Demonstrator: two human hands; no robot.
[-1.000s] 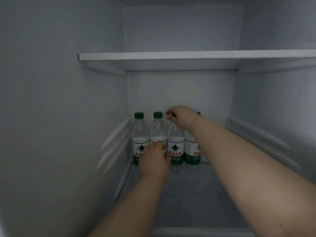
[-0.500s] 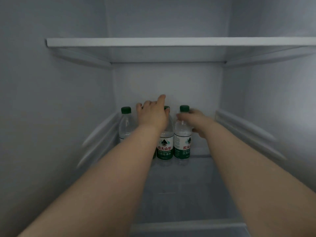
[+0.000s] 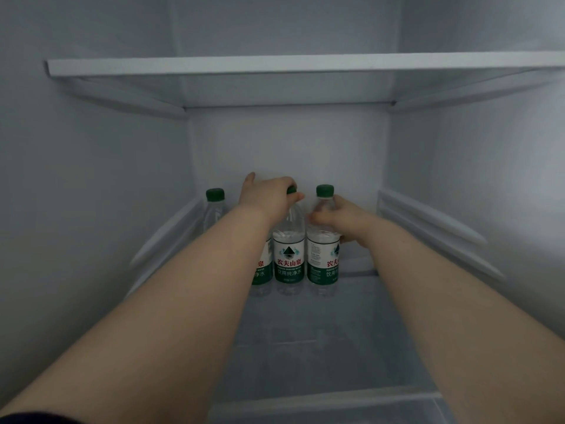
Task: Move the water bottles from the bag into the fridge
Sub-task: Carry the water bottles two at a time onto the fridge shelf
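Observation:
Several clear water bottles with green caps and green-and-white labels stand in a row at the back of the glass fridge shelf (image 3: 321,347). My left hand (image 3: 269,197) reaches over the tops and grips the cap of the middle bottle (image 3: 289,255). My right hand (image 3: 339,218) is curled round the shoulder of the rightmost bottle (image 3: 322,261), just below its cap. The leftmost bottle (image 3: 215,206) stands by the left wall, untouched. Another bottle (image 3: 263,270) is mostly hidden behind my left forearm. No bag is in view.
A white shelf (image 3: 305,64) spans the fridge above the bottles. White ribbed rails (image 3: 434,228) run along both side walls. The front lip of the glass shelf (image 3: 330,405) lies near the bottom edge of the view.
My left hand went from a bottle's label up onto the caps and now holds the middle bottle's cap. My right hand dropped from the tops to the rightmost bottle's shoulder. The view came closer.

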